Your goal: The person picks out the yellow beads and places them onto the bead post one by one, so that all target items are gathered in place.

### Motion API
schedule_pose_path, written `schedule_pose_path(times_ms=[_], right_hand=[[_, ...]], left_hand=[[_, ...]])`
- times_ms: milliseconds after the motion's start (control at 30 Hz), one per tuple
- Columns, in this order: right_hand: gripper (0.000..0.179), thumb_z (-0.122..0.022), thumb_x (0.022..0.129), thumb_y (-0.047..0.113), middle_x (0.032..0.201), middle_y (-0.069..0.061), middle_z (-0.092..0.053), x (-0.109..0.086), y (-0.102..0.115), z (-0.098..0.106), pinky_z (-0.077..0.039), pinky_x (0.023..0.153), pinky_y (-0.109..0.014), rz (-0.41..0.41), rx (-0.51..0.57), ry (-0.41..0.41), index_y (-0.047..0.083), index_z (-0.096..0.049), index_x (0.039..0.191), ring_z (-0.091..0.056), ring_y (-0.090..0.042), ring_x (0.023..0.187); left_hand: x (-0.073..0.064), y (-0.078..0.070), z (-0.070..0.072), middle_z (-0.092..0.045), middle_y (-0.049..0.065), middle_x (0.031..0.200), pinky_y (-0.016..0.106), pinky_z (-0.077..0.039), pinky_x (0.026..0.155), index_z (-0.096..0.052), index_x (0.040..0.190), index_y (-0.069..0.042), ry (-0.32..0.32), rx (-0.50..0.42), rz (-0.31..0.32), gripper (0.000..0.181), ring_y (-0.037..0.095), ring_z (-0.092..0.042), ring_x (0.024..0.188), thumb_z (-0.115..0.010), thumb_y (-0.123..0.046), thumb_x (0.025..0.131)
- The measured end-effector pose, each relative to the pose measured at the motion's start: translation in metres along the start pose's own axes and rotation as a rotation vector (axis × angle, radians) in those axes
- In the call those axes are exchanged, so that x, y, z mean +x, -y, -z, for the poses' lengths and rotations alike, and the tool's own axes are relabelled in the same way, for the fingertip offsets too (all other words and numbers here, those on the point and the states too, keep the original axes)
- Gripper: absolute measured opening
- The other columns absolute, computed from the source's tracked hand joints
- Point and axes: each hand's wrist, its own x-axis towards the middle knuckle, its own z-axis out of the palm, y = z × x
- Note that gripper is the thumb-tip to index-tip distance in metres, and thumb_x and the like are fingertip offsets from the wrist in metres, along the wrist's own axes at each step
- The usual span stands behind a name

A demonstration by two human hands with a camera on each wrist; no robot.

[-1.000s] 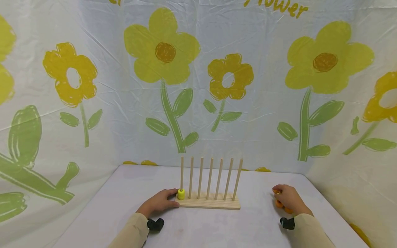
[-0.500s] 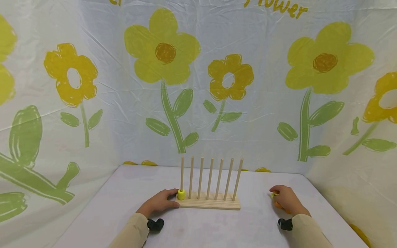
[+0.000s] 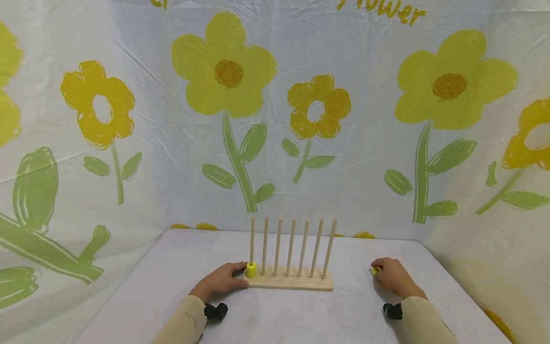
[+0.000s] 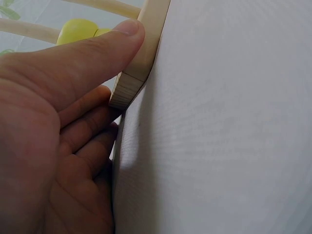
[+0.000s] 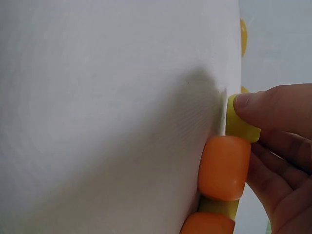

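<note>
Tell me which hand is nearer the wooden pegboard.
Left. The left hand holds the wooden pegboard by its left end; the right hand is apart, beyond its right end, pinching a yellow bead.

Beige sleeves (image 3: 182, 321) and black wrist cameras (image 3: 216, 312)

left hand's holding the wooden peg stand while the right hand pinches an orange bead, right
Wrong colour: the right hand pinches a yellow bead, as the right wrist view shows. The left hand does hold the wooden peg stand.
</note>
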Motion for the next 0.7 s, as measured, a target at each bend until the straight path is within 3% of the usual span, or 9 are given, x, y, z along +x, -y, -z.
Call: schedule_pose_path(times_ms=[400, 700], right_hand=[[0.028, -0.066, 0.085, 0.003, 0.109, -0.018, -0.066, -0.004, 0.017, 0.001, -0.050, 0.091, -0.055, 0.097, -0.009, -0.064, -0.003, -0.068, 0.112, -0.062, -0.037, 0.104], [0.030, -0.066, 0.086, 0.007, 0.112, -0.015, -0.064, -0.008, 0.034, 0.006, -0.054, 0.087, -0.050, 0.116, 0.002, -0.078, 0.002, -0.068, 0.116, -0.062, -0.029, 0.100]], left_hand=[[0.002, 0.005, -0.002, -0.046, 0.012, 0.149, 0.061, -0.029, 0.113, -0.049, 0.143, -0.014, -0.005, -0.003, -0.022, 0.077, 0.040, -0.037, 0.140, -0.073, -0.050, 0.080], [0.002, 0.004, -0.001, -0.046, 0.011, 0.149, 0.060, -0.030, 0.112, -0.049, 0.143, -0.015, -0.010, 0.006, -0.021, 0.076, 0.039, -0.037, 0.140, -0.073, -0.051, 0.080]])
